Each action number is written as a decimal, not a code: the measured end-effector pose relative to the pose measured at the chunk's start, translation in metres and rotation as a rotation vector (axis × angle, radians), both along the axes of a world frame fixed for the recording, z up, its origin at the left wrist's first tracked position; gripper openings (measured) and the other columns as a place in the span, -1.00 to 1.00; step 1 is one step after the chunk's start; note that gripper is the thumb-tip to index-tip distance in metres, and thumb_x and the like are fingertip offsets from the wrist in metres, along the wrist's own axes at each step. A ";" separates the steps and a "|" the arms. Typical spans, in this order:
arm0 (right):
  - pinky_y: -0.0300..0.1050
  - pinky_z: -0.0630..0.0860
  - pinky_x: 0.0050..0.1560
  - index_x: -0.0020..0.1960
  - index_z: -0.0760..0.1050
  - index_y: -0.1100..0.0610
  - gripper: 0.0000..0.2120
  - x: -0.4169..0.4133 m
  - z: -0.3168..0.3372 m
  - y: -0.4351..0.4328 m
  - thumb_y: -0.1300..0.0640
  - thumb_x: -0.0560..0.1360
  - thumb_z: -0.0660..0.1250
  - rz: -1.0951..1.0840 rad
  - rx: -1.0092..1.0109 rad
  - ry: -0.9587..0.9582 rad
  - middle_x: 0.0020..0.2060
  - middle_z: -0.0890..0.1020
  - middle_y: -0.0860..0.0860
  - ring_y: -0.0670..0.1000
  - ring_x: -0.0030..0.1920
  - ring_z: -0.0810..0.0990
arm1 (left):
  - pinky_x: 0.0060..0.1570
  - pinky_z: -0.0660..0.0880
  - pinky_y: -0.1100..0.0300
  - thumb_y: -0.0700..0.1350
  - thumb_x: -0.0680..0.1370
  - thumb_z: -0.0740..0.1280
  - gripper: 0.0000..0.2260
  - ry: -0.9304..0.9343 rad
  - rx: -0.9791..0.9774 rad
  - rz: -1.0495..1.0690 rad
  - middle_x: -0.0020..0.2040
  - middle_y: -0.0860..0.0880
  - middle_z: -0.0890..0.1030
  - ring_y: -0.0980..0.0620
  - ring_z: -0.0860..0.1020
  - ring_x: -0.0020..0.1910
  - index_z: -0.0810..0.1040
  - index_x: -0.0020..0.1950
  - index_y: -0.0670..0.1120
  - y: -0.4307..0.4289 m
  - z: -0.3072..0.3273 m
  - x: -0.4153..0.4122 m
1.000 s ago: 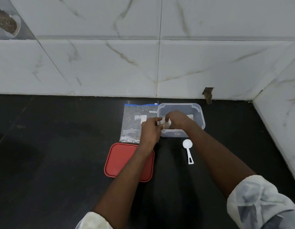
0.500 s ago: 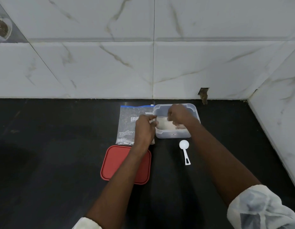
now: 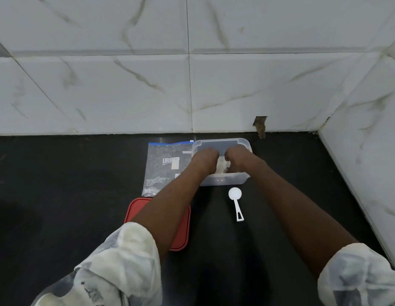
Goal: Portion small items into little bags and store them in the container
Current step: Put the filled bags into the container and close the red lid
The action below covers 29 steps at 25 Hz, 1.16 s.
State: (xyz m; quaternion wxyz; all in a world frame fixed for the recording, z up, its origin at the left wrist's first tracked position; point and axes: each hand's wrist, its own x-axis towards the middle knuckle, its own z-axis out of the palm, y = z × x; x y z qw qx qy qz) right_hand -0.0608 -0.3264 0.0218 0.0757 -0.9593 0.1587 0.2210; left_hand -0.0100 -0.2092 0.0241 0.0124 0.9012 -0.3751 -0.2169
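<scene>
A clear plastic container [image 3: 223,180] stands on the black counter near the back wall. Both of my hands reach down inside it. My left hand [image 3: 204,160] and my right hand [image 3: 237,159] are side by side, fingers curled around a small whitish filled bag [image 3: 222,167] between them. A large clear zip bag [image 3: 163,166] with a blue seal and printed text lies flat just left of the container. The container's red lid [image 3: 181,226] rests in front, partly under my left forearm. A white measuring scoop [image 3: 235,200] lies in front of the container.
White marble-look tile walls [image 3: 192,85] close off the back and the right side [image 3: 364,162]. A small brown chip [image 3: 260,127] marks the back wall's base. The black counter [image 3: 59,195] stretches out to the left.
Both hands have moved from the container's front-left rim deeper into it, carrying the small bag down inside. My view has shifted closer.
</scene>
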 end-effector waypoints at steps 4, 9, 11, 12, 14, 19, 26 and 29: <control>-0.07 0.47 0.26 0.30 0.48 0.22 -0.64 0.000 -0.010 -0.001 0.15 0.54 0.35 -0.033 -0.003 0.029 0.17 0.58 0.12 0.09 0.17 0.54 | 0.29 0.46 0.06 -0.25 0.58 0.33 -0.73 -0.020 0.062 -0.070 0.29 -0.18 0.59 -0.14 0.55 0.28 0.56 0.29 -0.23 -0.002 -0.009 0.006; -0.08 0.43 0.20 0.32 0.46 0.25 -0.62 0.003 -0.007 0.001 0.20 0.53 0.36 -0.068 0.018 0.085 0.01 0.55 0.14 0.11 0.16 0.52 | 0.31 0.44 0.06 -0.23 0.57 0.37 -0.68 -0.036 0.098 -0.095 0.33 -0.17 0.57 -0.14 0.54 0.31 0.54 0.33 -0.22 -0.004 -0.014 0.008; -0.04 0.45 0.22 0.30 0.48 0.24 -0.62 0.001 -0.004 -0.001 0.17 0.51 0.39 -0.050 0.006 0.101 0.13 0.57 0.15 0.15 0.24 0.53 | 0.33 0.43 0.06 -0.23 0.57 0.38 -0.65 -0.037 0.095 -0.085 0.35 -0.17 0.56 -0.14 0.53 0.33 0.52 0.36 -0.21 -0.003 -0.013 0.007; -0.03 0.48 0.19 0.27 0.50 0.24 -0.62 0.000 0.000 -0.002 0.16 0.49 0.42 -0.048 0.011 0.101 0.15 0.59 0.14 0.14 0.22 0.56 | 0.33 0.43 0.06 -0.24 0.57 0.37 -0.65 -0.042 0.076 -0.080 0.35 -0.17 0.55 -0.13 0.52 0.33 0.51 0.36 -0.20 -0.003 -0.012 0.007; -0.10 0.53 0.11 0.23 0.55 0.24 -0.64 0.005 0.009 -0.008 0.19 0.45 0.45 -0.051 0.010 0.058 0.11 0.65 0.11 0.09 0.11 0.63 | 0.27 0.46 0.08 -0.27 0.55 0.38 -0.64 -0.064 0.028 -0.065 0.33 -0.17 0.55 -0.13 0.53 0.31 0.49 0.35 -0.21 -0.004 -0.008 0.009; -0.13 0.55 0.07 0.26 0.55 0.12 -0.61 0.005 0.009 0.001 0.19 0.45 0.46 0.059 0.032 0.022 0.11 0.65 0.05 0.02 -0.03 0.62 | 0.19 0.50 0.08 -0.23 0.55 0.38 -0.64 -0.093 0.017 -0.103 0.29 -0.10 0.59 -0.09 0.56 0.27 0.53 0.35 -0.10 -0.006 -0.006 0.008; -0.10 0.48 0.23 0.30 0.53 0.18 -0.60 -0.001 -0.011 0.004 0.20 0.47 0.43 -0.050 0.081 -0.065 0.18 0.61 0.11 0.11 0.17 0.56 | 0.33 0.44 0.05 -0.17 0.60 0.35 -0.66 -0.093 0.049 -0.072 0.32 -0.15 0.58 -0.10 0.54 0.30 0.52 0.37 -0.18 -0.003 -0.015 0.004; -0.10 0.43 0.25 0.38 0.46 0.14 -0.54 -0.001 -0.016 0.003 0.19 0.49 0.41 -0.077 0.140 -0.065 0.23 0.57 0.10 0.11 0.23 0.53 | 0.37 0.40 0.03 -0.16 0.62 0.32 -0.64 -0.056 0.036 -0.078 0.36 -0.17 0.54 -0.13 0.51 0.35 0.49 0.41 -0.19 -0.005 -0.012 0.004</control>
